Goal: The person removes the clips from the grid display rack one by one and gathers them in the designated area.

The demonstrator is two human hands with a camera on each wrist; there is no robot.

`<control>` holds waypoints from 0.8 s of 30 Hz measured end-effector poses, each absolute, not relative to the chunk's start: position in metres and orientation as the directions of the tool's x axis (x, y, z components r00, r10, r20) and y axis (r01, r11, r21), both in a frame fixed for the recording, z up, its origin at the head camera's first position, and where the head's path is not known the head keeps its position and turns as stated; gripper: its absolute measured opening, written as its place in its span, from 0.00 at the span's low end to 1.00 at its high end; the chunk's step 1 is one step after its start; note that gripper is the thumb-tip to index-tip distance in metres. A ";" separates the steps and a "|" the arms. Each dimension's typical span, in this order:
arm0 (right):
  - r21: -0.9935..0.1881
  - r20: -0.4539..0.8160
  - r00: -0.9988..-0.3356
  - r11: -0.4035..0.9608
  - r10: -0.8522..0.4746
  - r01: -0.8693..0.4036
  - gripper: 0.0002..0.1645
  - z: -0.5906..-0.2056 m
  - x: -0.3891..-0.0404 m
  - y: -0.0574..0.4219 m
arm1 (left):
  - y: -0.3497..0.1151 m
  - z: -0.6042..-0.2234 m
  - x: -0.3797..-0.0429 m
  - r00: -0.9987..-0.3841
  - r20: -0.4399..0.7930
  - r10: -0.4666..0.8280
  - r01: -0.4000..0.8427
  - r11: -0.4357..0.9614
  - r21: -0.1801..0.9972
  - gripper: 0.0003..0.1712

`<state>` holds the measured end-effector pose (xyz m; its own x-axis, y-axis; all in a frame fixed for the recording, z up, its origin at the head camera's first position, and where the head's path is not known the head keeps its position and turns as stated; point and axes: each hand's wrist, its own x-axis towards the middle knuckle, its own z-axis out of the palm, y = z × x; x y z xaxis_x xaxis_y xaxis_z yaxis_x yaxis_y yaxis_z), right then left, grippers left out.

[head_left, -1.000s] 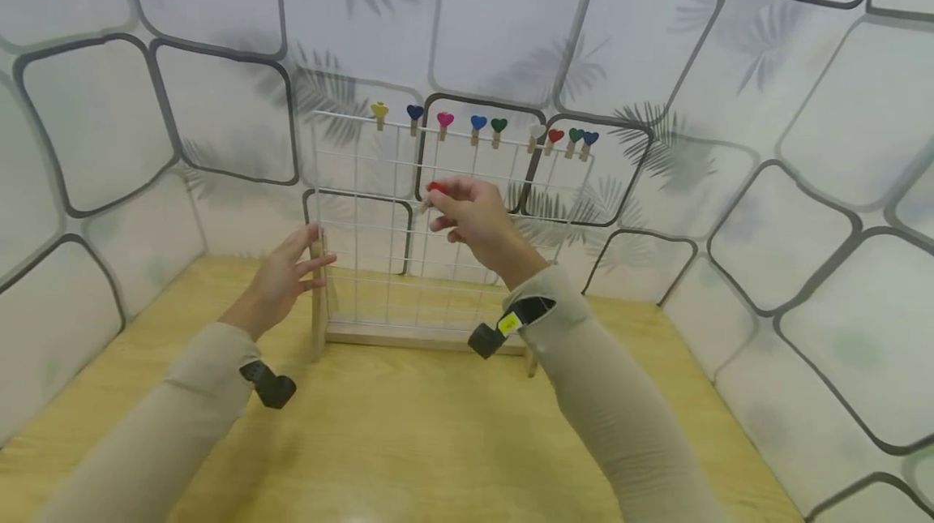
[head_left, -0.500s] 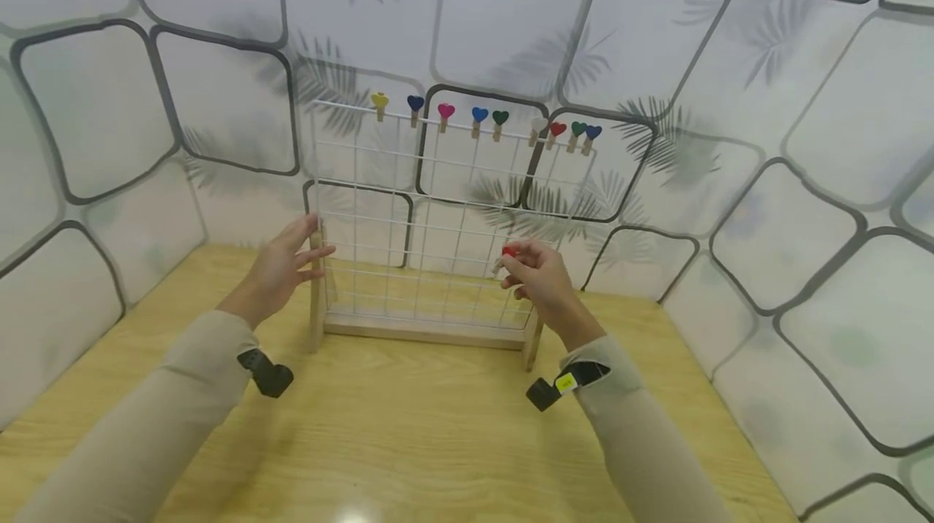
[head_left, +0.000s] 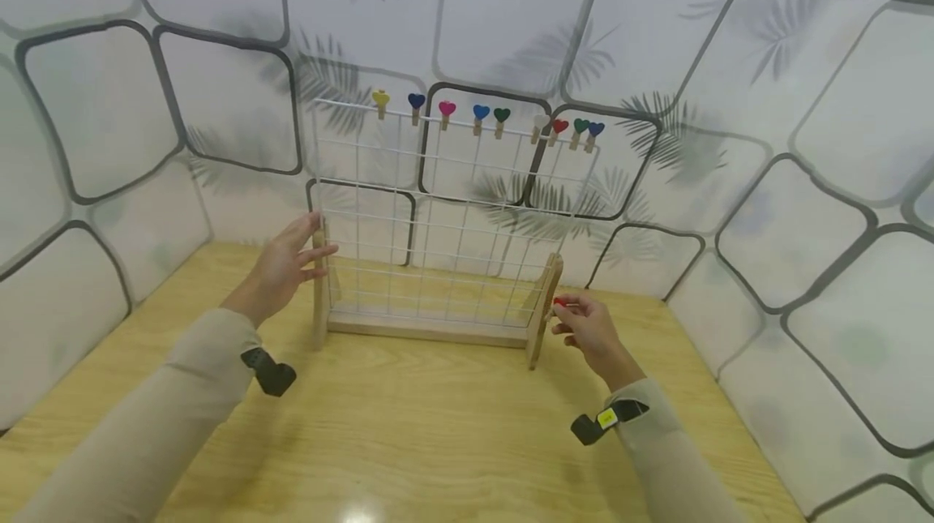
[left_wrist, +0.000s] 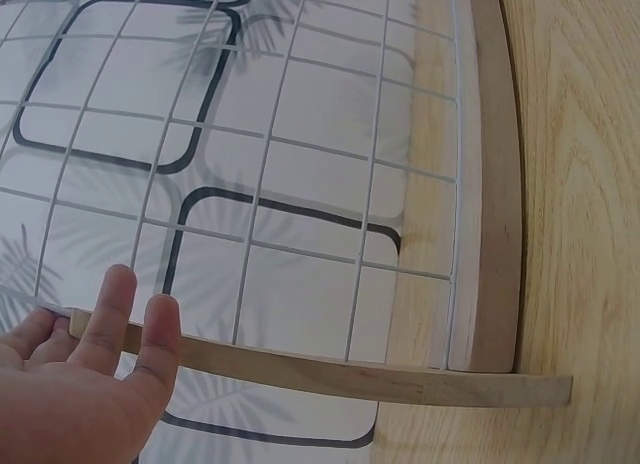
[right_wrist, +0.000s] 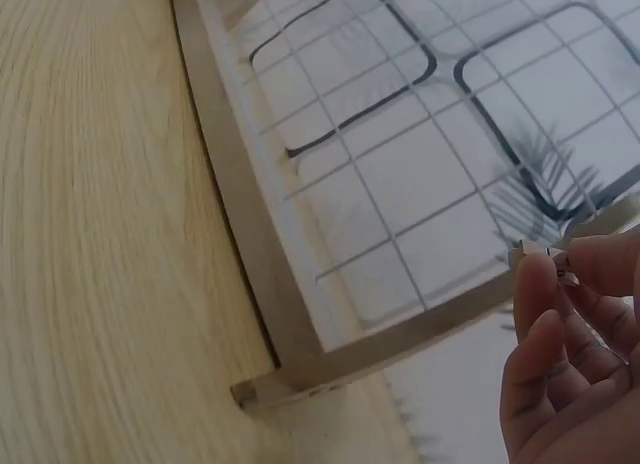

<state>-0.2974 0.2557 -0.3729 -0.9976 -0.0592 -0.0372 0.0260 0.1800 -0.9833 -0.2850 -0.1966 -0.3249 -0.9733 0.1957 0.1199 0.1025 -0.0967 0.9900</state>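
Observation:
A white wire grid rack stands upright in a wooden base on the table. Along its top wire sit several small clothespins with coloured hearts, among them a yellow one, a pink one and a dark blue one. My left hand rests on the rack's left wooden post, its fingers mostly straight. Beside the right wooden post, my right hand pinches a red heart clothespin between thumb and fingers. In the right wrist view only the wooden part of this clothespin shows.
The wooden table top extends in front of the rack. Patterned walls close in behind and on both sides. Each wrist wears a black strap with a small camera.
My right hand has moved right and down, from in front of the grid's middle to beside the right post, carrying the red heart clothespin. The left hand has stayed at the left post.

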 end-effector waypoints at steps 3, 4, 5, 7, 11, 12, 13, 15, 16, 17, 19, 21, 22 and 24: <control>-0.977 -0.066 -0.997 0.204 -0.043 0.056 0.19 -0.385 -0.299 0.267 | -0.198 -0.325 -0.283 -0.974 0.118 0.194 0.101 -0.096 0.990 0.39; -0.975 -0.071 -0.997 0.216 -0.039 0.061 0.20 -0.389 -0.299 0.271 | -0.199 -0.326 -0.282 -0.974 0.118 0.193 0.100 -0.099 0.990 0.39; -0.973 -0.075 -0.997 0.222 -0.027 0.067 0.20 -0.393 -0.299 0.274 | -0.198 -0.325 -0.282 -0.974 0.121 0.191 0.103 -0.100 0.990 0.39; -0.967 -0.081 -0.997 0.241 -0.005 0.078 0.22 -0.399 -0.299 0.282 | -0.198 -0.325 -0.282 -0.974 0.126 0.186 0.109 -0.101 0.989 0.39; -0.954 -0.100 -0.994 0.279 0.036 0.106 0.23 -0.410 -0.299 0.296 | -0.196 -0.323 -0.283 -0.977 0.129 0.172 0.111 -0.109 0.988 0.39; -0.951 -0.103 -0.994 0.289 0.045 0.111 0.23 -0.413 -0.299 0.300 | -0.196 -0.323 -0.283 -0.977 0.130 0.170 0.113 -0.109 0.988 0.38; -0.949 -0.105 -0.993 0.294 0.051 0.116 0.22 -0.415 -0.299 0.303 | -0.195 -0.323 -0.284 -0.977 0.131 0.169 0.114 -0.106 0.988 0.38; -0.945 -0.111 -0.992 0.304 0.061 0.124 0.20 -0.421 -0.300 0.308 | -0.195 -0.323 -0.284 -0.977 0.131 0.169 0.116 -0.099 0.988 0.38; -0.942 -0.113 -0.991 0.309 0.067 0.128 0.20 -0.423 -0.300 0.310 | -0.195 -0.322 -0.283 -0.977 0.132 0.170 0.117 -0.093 0.989 0.38; -0.940 -0.115 -0.991 0.315 0.074 0.133 0.19 -0.425 -0.300 0.311 | -0.195 -0.322 -0.283 -0.976 0.132 0.171 0.118 -0.087 0.989 0.38; -0.934 -0.121 -0.989 0.327 0.082 0.141 0.17 -0.429 -0.299 0.314 | -0.195 -0.322 -0.282 -0.976 0.128 0.174 0.116 -0.081 0.990 0.39; -0.927 -0.131 -0.988 0.343 0.084 0.152 0.18 -0.433 -0.298 0.317 | -0.195 -0.321 -0.282 -0.977 0.125 0.175 0.113 -0.080 0.990 0.40; -0.921 -0.134 -0.987 0.357 0.088 0.157 0.19 -0.434 -0.297 0.317 | -0.195 -0.321 -0.281 -0.977 0.124 0.175 0.111 -0.079 0.991 0.40; -0.913 -0.129 -0.988 0.377 0.090 0.154 0.19 -0.439 -0.298 0.320 | -0.196 -0.322 -0.281 -0.977 0.123 0.177 0.110 -0.081 0.991 0.40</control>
